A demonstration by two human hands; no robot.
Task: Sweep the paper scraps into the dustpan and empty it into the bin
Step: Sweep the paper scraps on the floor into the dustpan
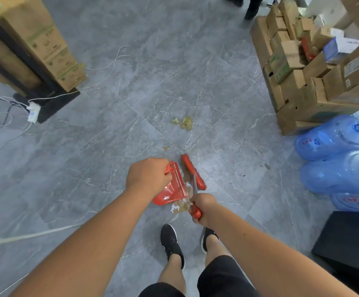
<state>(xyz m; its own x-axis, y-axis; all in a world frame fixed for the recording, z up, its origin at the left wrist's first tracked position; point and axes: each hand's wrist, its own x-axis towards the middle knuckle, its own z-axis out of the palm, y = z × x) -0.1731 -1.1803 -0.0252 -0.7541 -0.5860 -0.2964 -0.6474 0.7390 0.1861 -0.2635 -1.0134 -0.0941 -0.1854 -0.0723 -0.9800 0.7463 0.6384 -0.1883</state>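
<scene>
My left hand [147, 175] grips the handle of a red dustpan [173, 189] that sits on the grey floor just ahead of my feet. My right hand [203, 207] grips the red end of a broom handle; its red brush head [193, 171] lies right of the pan's open edge. Brown and white paper scraps [181, 206] lie at the pan's near corner, between pan and broom. A second clump of scraps [185, 122] lies farther out on the floor, and one small piece [165, 148] sits between.
Stacked cardboard boxes [302, 67] stand at the right, with blue water jugs [335, 155] and a black box [350, 245] nearer. A tall carton [52, 50] on a black base stands at the left with a power strip [33, 112] and loose cables [110, 65]. Another person's feet are at the top.
</scene>
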